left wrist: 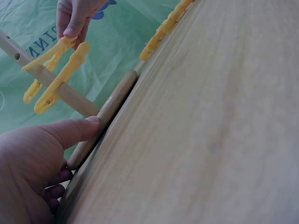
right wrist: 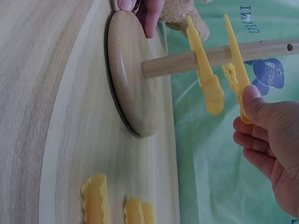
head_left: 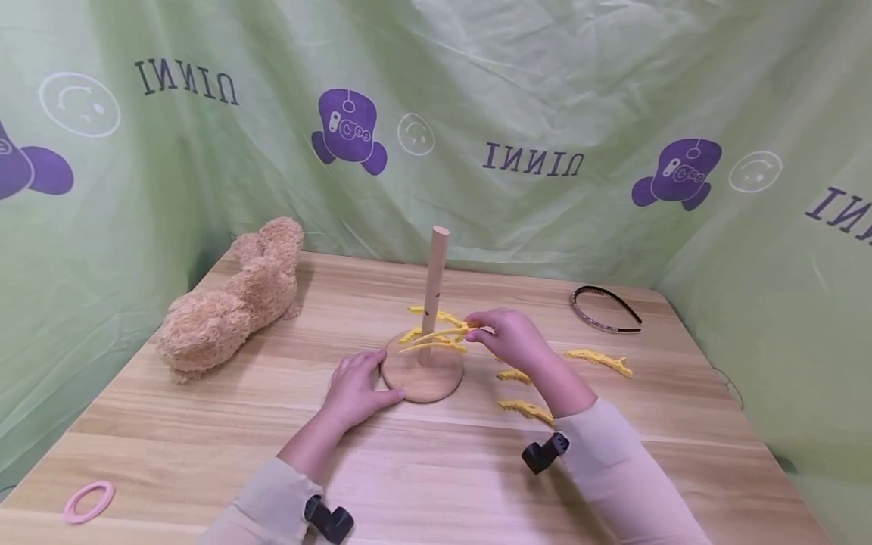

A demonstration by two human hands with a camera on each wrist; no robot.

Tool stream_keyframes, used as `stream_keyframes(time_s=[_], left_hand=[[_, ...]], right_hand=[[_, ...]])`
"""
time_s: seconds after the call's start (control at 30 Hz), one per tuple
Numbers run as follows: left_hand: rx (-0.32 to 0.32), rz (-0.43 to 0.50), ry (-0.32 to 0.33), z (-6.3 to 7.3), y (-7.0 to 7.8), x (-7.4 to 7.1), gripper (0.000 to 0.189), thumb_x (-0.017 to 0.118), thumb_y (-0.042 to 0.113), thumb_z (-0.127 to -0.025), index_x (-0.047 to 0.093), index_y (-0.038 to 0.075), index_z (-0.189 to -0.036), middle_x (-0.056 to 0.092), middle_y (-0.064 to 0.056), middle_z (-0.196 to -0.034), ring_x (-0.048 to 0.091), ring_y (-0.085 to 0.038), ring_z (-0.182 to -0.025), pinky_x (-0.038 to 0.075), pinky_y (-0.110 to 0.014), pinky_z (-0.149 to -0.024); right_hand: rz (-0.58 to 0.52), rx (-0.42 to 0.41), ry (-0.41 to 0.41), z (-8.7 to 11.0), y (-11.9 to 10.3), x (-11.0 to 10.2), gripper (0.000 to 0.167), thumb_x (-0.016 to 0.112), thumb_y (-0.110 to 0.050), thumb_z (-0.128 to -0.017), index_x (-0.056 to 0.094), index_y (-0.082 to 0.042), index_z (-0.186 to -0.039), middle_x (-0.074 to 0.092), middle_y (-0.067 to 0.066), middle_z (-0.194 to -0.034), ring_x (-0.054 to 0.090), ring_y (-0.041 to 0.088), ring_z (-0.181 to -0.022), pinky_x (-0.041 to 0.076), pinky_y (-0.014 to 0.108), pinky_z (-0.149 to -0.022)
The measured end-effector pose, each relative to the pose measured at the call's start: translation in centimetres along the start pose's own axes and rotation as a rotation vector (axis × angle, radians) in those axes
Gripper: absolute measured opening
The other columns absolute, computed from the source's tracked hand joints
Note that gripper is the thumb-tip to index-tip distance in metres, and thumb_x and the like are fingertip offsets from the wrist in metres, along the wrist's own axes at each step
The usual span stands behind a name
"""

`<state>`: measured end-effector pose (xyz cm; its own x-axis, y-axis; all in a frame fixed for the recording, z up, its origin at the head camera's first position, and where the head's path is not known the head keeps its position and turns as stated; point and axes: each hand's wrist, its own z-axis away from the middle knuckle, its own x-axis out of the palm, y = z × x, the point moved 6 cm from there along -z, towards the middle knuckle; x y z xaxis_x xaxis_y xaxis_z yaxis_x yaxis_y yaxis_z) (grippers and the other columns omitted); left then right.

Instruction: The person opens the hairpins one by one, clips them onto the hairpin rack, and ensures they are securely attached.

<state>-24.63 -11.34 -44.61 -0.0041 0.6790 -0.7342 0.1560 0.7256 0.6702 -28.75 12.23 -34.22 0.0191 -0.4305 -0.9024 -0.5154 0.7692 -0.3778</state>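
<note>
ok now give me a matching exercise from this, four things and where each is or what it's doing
1. left hand
2. right hand
3. headband
4. plush toy

A. at the table's back right
B. pinches a yellow hair clip
C. along the table's left side
D. holds the round wooden base

Pairs: 1-D, 2-B, 3-A, 4-C

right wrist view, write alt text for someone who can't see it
The right hand pinches a yellow clip at a wooden post, beside a second clip crossing the post. The left hand touches the post's round base, and more yellow clips lie on the table.
</note>
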Motion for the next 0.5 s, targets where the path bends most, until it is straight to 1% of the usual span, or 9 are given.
stream_keyframes(time_s=[0.23,0.4,0.5], left_hand=[[0.006,-0.002,0.001,0.0,0.0,0.1,0.083,0.083,0.041,-0.072,0.052,0.0,-0.138,0.055,-0.019,-0.138,0.041,-0.038,-0.132,0.029,-0.057,-0.113],[0.01,-0.012,0.006,0.0,0.0,0.1,0.084,0.083,0.041,-0.072,0.052,0.0,-0.138,0.056,-0.018,-0.138,0.042,-0.039,-0.132,0.029,-0.058,-0.113],[0.011,-0.012,0.007,-0.1,0.0,0.1,0.084,0.083,0.041,-0.072,0.052,0.0,-0.138,0.056,-0.018,-0.138,0.042,-0.039,-0.132,0.029,-0.058,-0.113]], right_hand=[[-0.001,-0.026,-0.017,-0.8,-0.6,1.0,0.032,0.068,-0.025,-0.091,0.071,-0.006,-0.117,0.074,0.011,-0.111,0.068,0.028,-0.107,0.055,0.044,-0.092],[0.025,-0.059,-0.018,-0.9,-1.1,1.1,0.031,0.068,-0.024,-0.091,0.071,-0.005,-0.115,0.075,0.011,-0.109,0.069,0.028,-0.105,0.055,0.044,-0.09],[0.021,-0.058,-0.023,-0.9,-1.2,1.1,0.032,0.068,-0.025,-0.091,0.071,-0.006,-0.116,0.074,0.01,-0.109,0.069,0.028,-0.105,0.055,0.044,-0.09]])
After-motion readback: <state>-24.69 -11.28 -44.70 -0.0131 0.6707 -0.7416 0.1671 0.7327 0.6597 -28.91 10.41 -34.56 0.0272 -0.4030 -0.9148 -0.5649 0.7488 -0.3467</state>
